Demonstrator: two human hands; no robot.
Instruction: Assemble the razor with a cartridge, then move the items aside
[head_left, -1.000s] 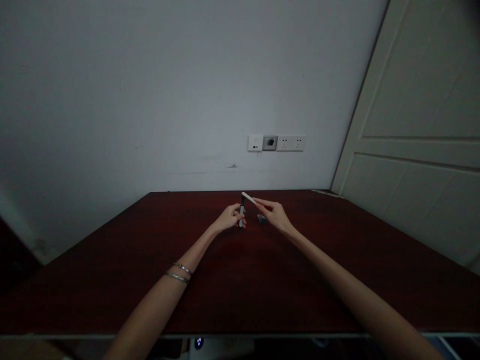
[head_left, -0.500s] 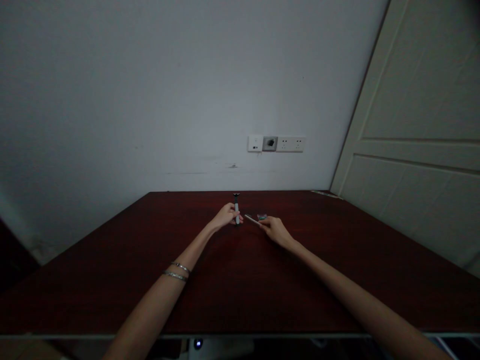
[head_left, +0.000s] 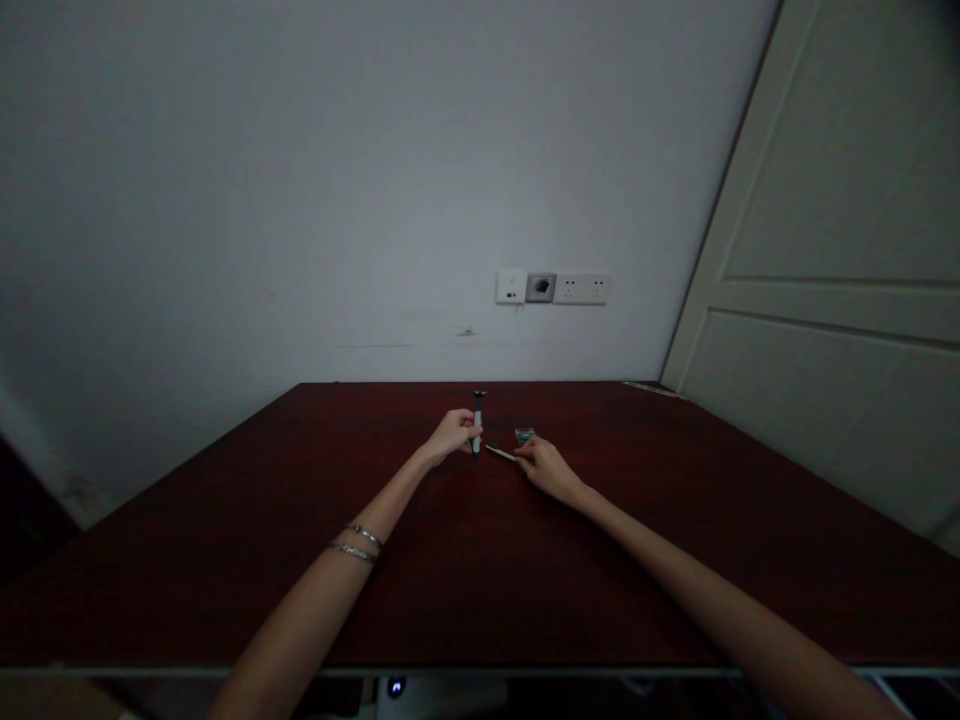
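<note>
My left hand (head_left: 452,435) is closed around a slim razor-like handle (head_left: 478,418) that it holds upright, head on top, over the dark red table (head_left: 480,560). My right hand (head_left: 547,466) rests low on the table with its fingertips pinched on a thin light strip (head_left: 500,453) that lies nearly flat between the two hands. A small greyish packet (head_left: 524,435) lies on the table just behind my right hand. Two bracelets (head_left: 360,543) circle my left wrist.
A white wall stands behind the table with a row of sockets (head_left: 553,288). A pale panelled door (head_left: 847,300) runs along the right side. The table's near edge (head_left: 480,668) crosses the bottom of the view.
My right hand has come down from holding the light strip raised beside the handle and now has it low on the table. My left hand has kept the handle upright.
</note>
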